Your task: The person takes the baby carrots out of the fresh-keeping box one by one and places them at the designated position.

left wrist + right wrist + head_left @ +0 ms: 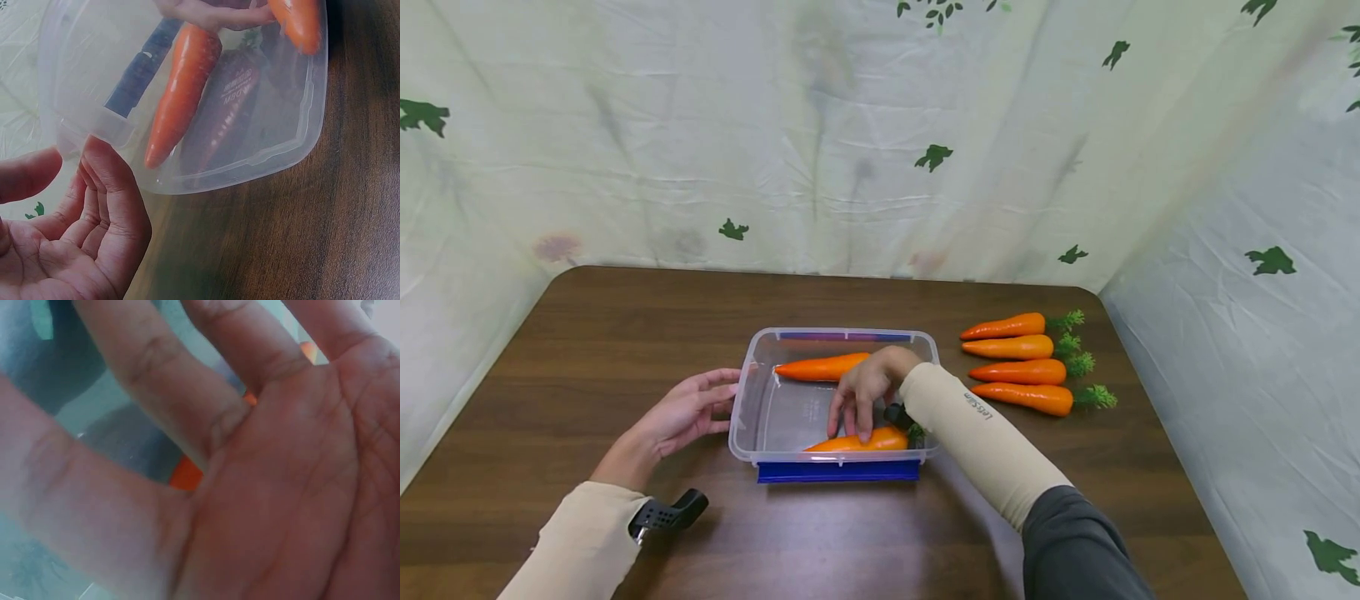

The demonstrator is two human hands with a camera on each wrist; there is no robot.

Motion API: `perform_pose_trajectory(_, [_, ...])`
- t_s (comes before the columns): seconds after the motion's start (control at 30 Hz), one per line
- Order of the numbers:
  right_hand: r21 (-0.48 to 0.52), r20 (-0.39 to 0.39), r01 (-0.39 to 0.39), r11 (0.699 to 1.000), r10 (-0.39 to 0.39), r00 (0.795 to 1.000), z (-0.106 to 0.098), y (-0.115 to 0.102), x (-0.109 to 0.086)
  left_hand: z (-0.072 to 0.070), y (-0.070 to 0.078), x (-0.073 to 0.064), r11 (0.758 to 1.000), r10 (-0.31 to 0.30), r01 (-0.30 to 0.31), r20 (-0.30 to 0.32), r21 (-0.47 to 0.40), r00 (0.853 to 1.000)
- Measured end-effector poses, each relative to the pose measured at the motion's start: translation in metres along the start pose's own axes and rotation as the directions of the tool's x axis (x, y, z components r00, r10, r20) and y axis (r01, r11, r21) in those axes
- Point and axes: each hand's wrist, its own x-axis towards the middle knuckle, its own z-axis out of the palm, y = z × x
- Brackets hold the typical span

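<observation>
A clear plastic box (775,456) with blue latches stands mid-table, with two orange carrots inside. One carrot (816,368) lies along the back wall, its thick end hidden behind my right hand. The other carrot (891,439) lies along the front wall with its green top at the right. Reaching into the box, my right hand (868,387) has its fingertips on the front carrot; its fingers look extended and spread in the right wrist view. My left hand (696,408) is at the box's left wall, fingers relaxed and nothing held, palm showing in the left wrist view (81,244).
Several more carrots (1018,372) with leafy green tops lie in a stacked row on the brown wooden table (625,333), right of the box. A pale curtain (820,167) with green leaf prints hangs behind the table and along its sides.
</observation>
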Motion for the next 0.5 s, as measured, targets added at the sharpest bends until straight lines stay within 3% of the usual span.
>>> perform_pose_trajectory(0.13, [-0.006, -0.038, 0.067, 0.998, -0.067, 0.997, 0.000, 0.000, -0.030, 0.001, 0.001, -0.001, 1.000, -0.005, 0.005, -0.004, -0.001, 1.000])
perform_pose_trajectory(0.3, [-0.009, -0.064, 0.058, 0.998, -0.059, 0.996, 0.003, 0.000, -0.017, 0.001, 0.002, -0.002, 1.000, -0.005, 0.005, -0.015, 0.024, 1.000])
perform_pose_trajectory(0.5, [0.004, -0.027, 0.031, 0.999, -0.031, 0.999, 0.002, 0.000, -0.005, 0.001, 0.002, -0.002, 0.999, 0.000, 0.001, -0.019, 0.041, 1.000])
